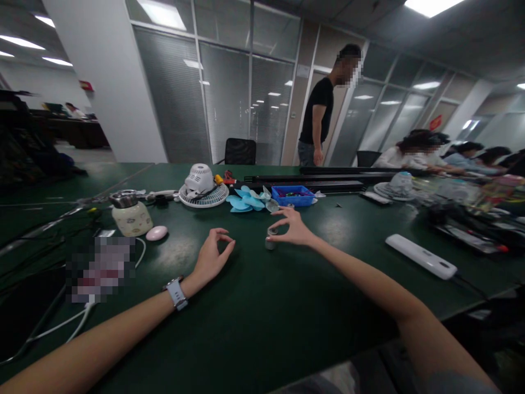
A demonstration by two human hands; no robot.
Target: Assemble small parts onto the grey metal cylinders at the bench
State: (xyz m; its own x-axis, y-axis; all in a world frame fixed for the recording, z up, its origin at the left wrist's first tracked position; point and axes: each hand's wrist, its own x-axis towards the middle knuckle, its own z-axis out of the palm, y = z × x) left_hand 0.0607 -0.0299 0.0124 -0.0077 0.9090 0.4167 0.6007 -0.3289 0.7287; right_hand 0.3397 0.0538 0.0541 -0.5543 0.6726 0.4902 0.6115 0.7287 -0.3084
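Note:
My right hand (pixel 293 229) reaches over the middle of the green table. Its thumb and index finger are around a small, clear, round object (pixel 269 245), whose exact kind is too small to make out. The thumb hides part of that object, and the other fingers are raised. To its left, my left hand (pixel 210 255) hovers low over the tabletop with nothing in it. The thumb there is apart from the curled fingers. Just beyond both hands lie light-blue fan blades (pixel 245 200) and a blue tray (pixel 293 197) of small parts.
A white fan body (pixel 199 180) rests on its grille at the back left. Nearer stand a cream jar (pixel 132 220), a pink oval object (pixel 156 233) and a phone (pixel 102 268) with a white cable. At right lies a white power strip (pixel 420 256). A person (pixel 318 112) stands behind the table.

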